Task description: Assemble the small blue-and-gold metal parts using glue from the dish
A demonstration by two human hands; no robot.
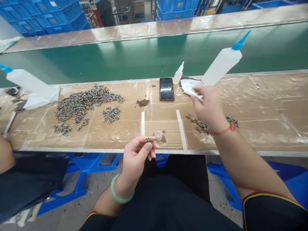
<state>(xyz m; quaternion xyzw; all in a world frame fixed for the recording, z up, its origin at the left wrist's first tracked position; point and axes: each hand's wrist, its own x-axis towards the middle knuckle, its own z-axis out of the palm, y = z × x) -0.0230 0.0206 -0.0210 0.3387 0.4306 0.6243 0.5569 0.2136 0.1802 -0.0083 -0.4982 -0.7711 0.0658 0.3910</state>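
My left hand [137, 157], with a green bangle at the wrist, pinches a small blue-and-brass part [148, 140] between thumb and fingers. Just beyond these fingertips sits a small round clear dish [158, 135] on a cardboard piece [166, 126], with small brown bits [164, 139] beside it. Farther right, my right hand [209, 104] is slightly blurred; its thumb and fingers close at the edge of a folded white cloth [189, 86]. Under and beside that forearm lie more blue-and-brass parts [201, 125], partly hidden.
A large pile of similar parts [81, 106] and a smaller one [111, 114] lie left. Brown pieces [143, 102], a phone [166, 89], a small dropper bottle [178, 73] and a tilted white bottle [221, 65] stand farther back. Another person's arm [6, 155] is at far left.
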